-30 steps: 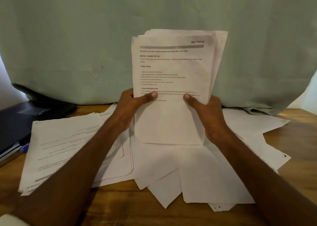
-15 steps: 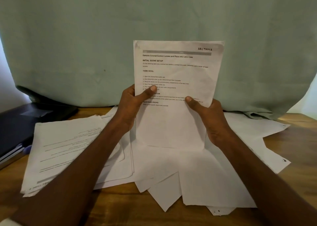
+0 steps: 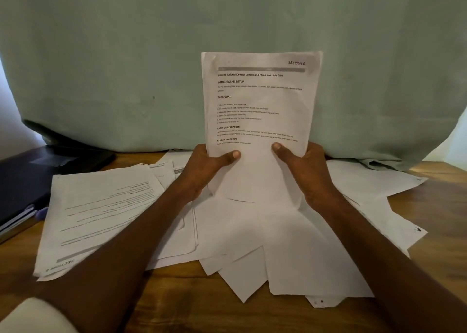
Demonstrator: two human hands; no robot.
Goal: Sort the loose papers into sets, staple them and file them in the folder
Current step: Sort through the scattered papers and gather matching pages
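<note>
Now squared into one neat edge, the set of papers point(image 3: 260, 110) marked "Section 1" stands upright above the wooden desk point(image 3: 177, 305), its fanned sheets of a second ago aligned. Left hand point(image 3: 204, 171) and right hand point(image 3: 307, 171) pinch its lower corners, thumbs in front. Stapling looks next; loose sheets point(image 3: 290, 244) lie beneath, the dark folder point(image 3: 22, 181) at far left.

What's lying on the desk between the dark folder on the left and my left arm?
In the head view, a face-up printed paper stack lies between the dark folder and the left arm.
</note>
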